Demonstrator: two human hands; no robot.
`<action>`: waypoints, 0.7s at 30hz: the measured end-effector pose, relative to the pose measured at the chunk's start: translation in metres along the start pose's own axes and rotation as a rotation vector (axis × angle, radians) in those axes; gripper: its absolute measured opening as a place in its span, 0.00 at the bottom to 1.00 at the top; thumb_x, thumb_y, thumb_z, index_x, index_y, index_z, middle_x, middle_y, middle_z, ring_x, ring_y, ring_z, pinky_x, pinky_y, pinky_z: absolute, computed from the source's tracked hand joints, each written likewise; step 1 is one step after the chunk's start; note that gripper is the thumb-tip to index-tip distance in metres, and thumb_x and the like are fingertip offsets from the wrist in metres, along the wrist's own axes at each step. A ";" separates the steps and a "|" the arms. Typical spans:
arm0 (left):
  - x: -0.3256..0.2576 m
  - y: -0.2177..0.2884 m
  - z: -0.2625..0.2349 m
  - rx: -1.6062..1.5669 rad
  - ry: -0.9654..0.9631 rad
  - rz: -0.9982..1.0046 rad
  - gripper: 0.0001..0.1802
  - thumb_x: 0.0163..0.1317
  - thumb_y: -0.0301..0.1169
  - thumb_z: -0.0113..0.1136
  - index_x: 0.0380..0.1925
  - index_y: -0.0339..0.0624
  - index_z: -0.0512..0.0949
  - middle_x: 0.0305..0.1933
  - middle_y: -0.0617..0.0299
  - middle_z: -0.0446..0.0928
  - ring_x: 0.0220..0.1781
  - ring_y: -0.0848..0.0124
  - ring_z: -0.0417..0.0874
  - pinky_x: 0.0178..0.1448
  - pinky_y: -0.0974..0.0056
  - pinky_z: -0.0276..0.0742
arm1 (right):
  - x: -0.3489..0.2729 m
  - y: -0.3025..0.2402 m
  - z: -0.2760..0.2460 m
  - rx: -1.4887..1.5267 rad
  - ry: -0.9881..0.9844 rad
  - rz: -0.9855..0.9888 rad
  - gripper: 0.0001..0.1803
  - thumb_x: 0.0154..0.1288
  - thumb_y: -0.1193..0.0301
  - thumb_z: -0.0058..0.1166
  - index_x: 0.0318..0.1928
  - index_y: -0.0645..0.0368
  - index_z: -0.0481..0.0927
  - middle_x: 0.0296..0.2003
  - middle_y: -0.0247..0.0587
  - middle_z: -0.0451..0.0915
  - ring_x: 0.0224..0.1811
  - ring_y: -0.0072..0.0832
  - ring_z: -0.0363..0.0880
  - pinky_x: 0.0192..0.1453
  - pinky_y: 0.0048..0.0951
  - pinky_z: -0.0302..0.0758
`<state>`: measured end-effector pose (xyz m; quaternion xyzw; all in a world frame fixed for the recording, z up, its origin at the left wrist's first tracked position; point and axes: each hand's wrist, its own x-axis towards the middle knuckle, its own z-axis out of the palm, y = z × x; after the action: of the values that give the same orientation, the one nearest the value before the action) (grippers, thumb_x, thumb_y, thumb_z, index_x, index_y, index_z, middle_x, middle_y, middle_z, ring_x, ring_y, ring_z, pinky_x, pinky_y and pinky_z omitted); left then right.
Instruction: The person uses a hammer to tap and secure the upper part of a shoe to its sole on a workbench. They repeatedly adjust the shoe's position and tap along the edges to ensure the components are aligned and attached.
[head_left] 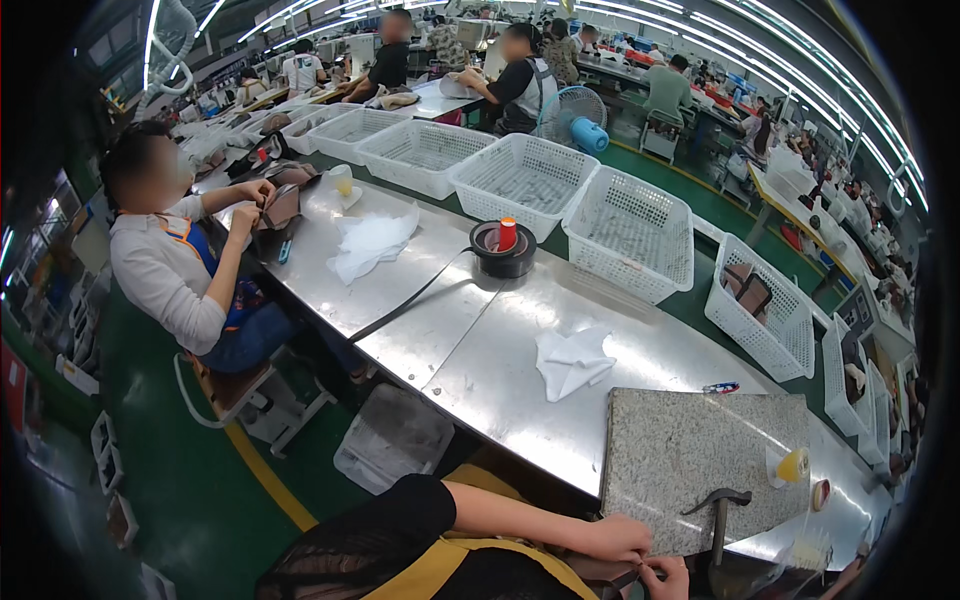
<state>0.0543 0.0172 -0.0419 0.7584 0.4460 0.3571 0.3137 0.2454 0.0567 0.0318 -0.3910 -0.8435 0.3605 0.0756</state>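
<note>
At the table's near edge, my left hand and my right hand are close together, their fingers closed in a pinch. Between them is a mauve-brown piece of leather-like material, mostly hidden by my left hand and the lower rim. Just beyond my hands lies a speckled stone slab. A claw hammer rests with its head on the slab, to the right of my hands. Further right are a small yellow pot and a small roll of tape.
A crumpled white cloth and a pen lie on the metal table. Beyond stand a black reel with a red-orange cap and white perforated baskets. At left, a seated co-worker handles a brown piece.
</note>
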 end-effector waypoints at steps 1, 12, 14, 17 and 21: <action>0.001 0.000 0.001 -0.002 0.022 0.002 0.08 0.54 0.37 0.55 0.25 0.45 0.74 0.31 0.60 0.71 0.39 0.59 0.76 0.37 0.55 0.72 | 0.002 0.002 0.001 -0.058 -0.007 0.009 0.11 0.57 0.65 0.61 0.33 0.61 0.82 0.32 0.44 0.80 0.33 0.39 0.76 0.37 0.33 0.74; 0.002 0.000 0.007 0.165 0.086 0.027 0.08 0.52 0.36 0.56 0.26 0.43 0.72 0.31 0.60 0.69 0.37 0.61 0.75 0.33 0.57 0.74 | -0.001 -0.010 0.018 -0.549 0.194 -0.171 0.08 0.57 0.63 0.58 0.35 0.51 0.80 0.30 0.36 0.78 0.39 0.36 0.74 0.46 0.37 0.66; 0.001 -0.003 0.008 0.178 0.107 0.084 0.08 0.52 0.35 0.56 0.26 0.44 0.72 0.31 0.60 0.68 0.36 0.61 0.75 0.32 0.58 0.74 | -0.002 -0.015 0.017 -0.527 0.199 -0.148 0.08 0.57 0.63 0.58 0.34 0.51 0.80 0.30 0.36 0.78 0.39 0.36 0.74 0.46 0.37 0.67; -0.002 -0.013 0.014 0.204 0.181 0.190 0.08 0.51 0.35 0.57 0.27 0.45 0.72 0.31 0.61 0.67 0.35 0.62 0.75 0.31 0.60 0.74 | -0.002 -0.019 0.015 -0.490 0.168 -0.089 0.08 0.57 0.63 0.58 0.35 0.52 0.79 0.31 0.37 0.77 0.39 0.37 0.74 0.45 0.39 0.67; -0.005 -0.011 0.014 0.254 0.224 0.236 0.08 0.52 0.35 0.57 0.27 0.45 0.72 0.31 0.62 0.66 0.35 0.63 0.74 0.31 0.61 0.74 | 0.000 -0.016 0.013 -0.460 0.134 -0.047 0.09 0.57 0.63 0.58 0.36 0.52 0.79 0.32 0.39 0.76 0.40 0.39 0.74 0.44 0.40 0.67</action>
<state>0.0596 0.0149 -0.0596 0.7944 0.4277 0.4143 0.1199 0.2300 0.0426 0.0326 -0.4014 -0.9053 0.1304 0.0487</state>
